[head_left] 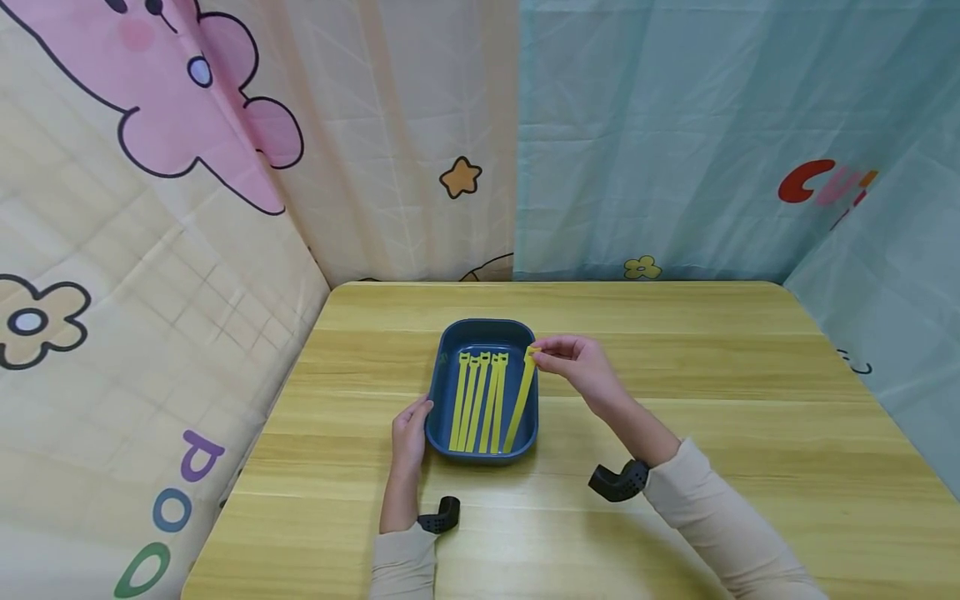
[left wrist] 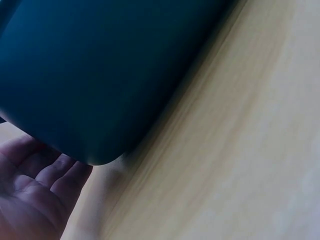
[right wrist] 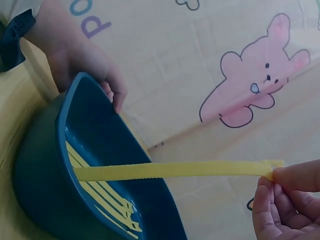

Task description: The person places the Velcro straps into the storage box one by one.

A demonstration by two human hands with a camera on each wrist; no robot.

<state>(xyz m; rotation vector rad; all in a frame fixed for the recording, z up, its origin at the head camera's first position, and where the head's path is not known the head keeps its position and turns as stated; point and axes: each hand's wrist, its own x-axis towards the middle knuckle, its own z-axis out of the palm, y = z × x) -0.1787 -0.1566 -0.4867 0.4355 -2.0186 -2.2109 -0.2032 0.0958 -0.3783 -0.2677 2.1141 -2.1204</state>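
Observation:
A dark blue tub (head_left: 483, 457) with rounded corners stands on the table. Inside it several yellow hook-and-loop cable ties (head_left: 470, 404) lie side by side, their slotted heads at the far end. My right hand (head_left: 588, 375), over the tub's right side, pinches one more yellow cable tie (right wrist: 175, 170) by its head between thumb and fingertips. That tie stretches out straight, its tail end reaching down to the tub's near side. At the tub's left wall, my left hand (head_left: 409, 433) holds the rim, thumb over the edge and fingers (left wrist: 70, 177) against the outside.
The wood-grain table (head_left: 712, 375) extends on both sides of the tub. Patterned curtains (head_left: 405, 125) hang behind it and along the left and right. A black camera mount (head_left: 619, 481) sits on my right wrist, another (head_left: 441, 517) on my left.

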